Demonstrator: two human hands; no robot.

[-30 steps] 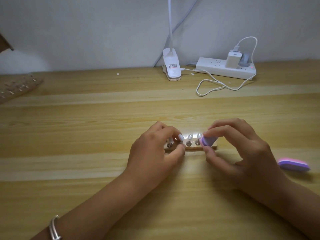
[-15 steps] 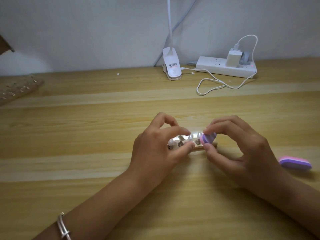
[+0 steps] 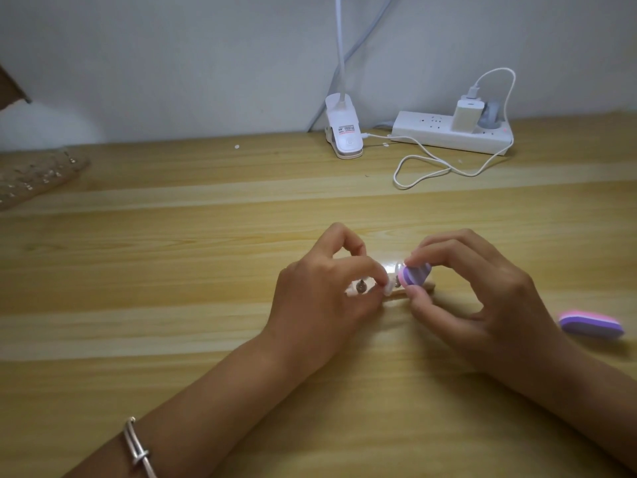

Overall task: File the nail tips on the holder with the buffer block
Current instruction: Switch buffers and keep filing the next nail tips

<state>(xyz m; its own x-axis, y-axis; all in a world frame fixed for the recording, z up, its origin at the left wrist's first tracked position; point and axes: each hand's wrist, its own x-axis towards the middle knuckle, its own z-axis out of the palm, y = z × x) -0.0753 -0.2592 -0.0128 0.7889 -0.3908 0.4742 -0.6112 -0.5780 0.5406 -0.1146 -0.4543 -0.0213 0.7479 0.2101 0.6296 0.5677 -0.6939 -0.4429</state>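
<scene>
A pale wall (image 3: 172, 63) backs a wooden table (image 3: 172, 305) whose grain runs left to right. Both hands work at mid-table. The left hand (image 3: 320, 305) pinches a white nail tip (image 3: 388, 289) between curled thumb and forefinger. The right hand (image 3: 482, 298) pinches the buffer block (image 3: 415, 274) between thumb and forefinger, with its striped purple-and-pink edge facing the camera. The holder (image 3: 427, 289) lies flat between the hands, its long axis along the grain, and the block rests against a clear tip on it. A power strip (image 3: 431, 131) and a clip lamp (image 3: 344, 132) sit by the wall. A second buffer (image 3: 591, 325) lies at the right.
</scene>
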